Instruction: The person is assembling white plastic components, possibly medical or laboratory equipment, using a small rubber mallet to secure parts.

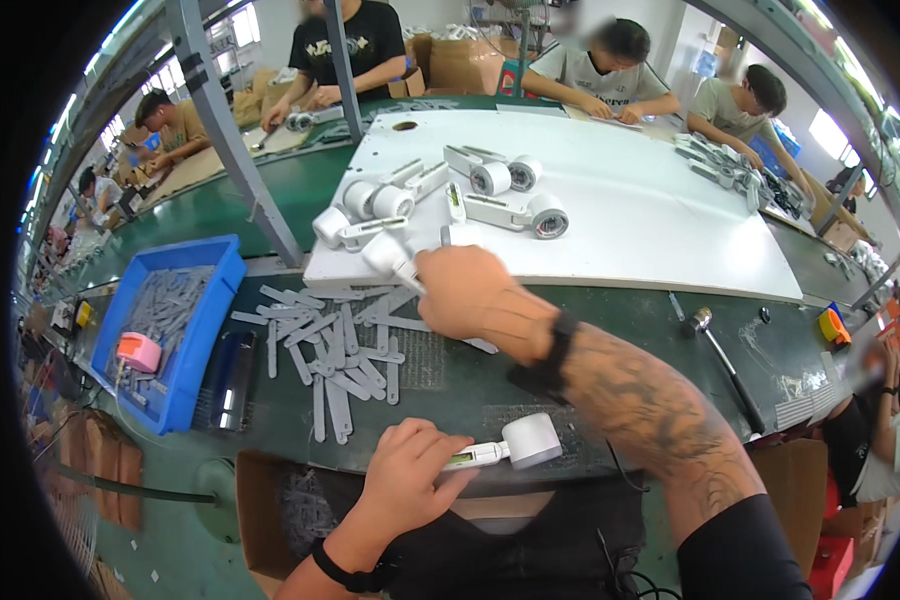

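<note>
My left hand (pixel 407 470) is closed around the slim handle of a white handheld device with a drum-shaped head (pixel 532 440), held low at the bench's near edge. A green patch shows on its handle beside my fingers. Across the bench, my right hand (pixel 467 292) is closed on the narrow end of a second white device (pixel 388 256), at the front edge of the white board (pixel 650 245); the grasped part is mostly hidden. More such devices lie on the board just beyond, among them one with a dark round grille (pixel 548 217).
Flat grey strips (pixel 340 340) lie loose on the green bench, left of my right hand. Farther left stands a blue tray (pixel 228 262) of similar strips, with a pink object (pixel 138 352). A black-handled metal-headed tool (pixel 732 372) lies at right. Several people work beyond the board.
</note>
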Available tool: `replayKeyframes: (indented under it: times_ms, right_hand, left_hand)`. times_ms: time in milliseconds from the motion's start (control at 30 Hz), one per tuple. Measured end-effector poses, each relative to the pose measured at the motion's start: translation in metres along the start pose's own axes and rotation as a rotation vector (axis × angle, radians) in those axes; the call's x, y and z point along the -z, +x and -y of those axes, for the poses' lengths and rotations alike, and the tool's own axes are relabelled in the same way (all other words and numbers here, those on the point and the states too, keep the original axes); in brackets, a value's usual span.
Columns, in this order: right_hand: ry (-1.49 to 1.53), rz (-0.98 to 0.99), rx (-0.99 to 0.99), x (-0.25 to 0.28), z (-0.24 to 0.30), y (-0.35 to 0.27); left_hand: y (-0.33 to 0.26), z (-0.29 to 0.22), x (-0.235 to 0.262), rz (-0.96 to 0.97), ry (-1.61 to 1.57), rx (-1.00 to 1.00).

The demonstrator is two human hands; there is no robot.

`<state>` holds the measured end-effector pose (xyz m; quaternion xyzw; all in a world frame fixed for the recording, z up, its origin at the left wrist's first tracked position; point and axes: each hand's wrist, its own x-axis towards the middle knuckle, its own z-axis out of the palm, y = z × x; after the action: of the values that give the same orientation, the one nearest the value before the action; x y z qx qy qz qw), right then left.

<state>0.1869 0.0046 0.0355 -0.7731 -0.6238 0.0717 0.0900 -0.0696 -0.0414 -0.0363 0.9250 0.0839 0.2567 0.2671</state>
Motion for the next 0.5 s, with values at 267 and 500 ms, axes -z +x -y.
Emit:
replayKeyframes:
  times_ms: [267, 500]
  right_hand:
    - [-0.016, -0.338, -0.387, 0.030, -0.065, -0.196]
    - [0.163, -0.440, -0.334, 0.016, -0.070, -0.204]
  left_hand:
    - [0.017, -0.019, -0.033, -0.050, -0.084, -0.080]
    - [0.025, -0.036, -0.046, 0.015, -0.004, -0.077]
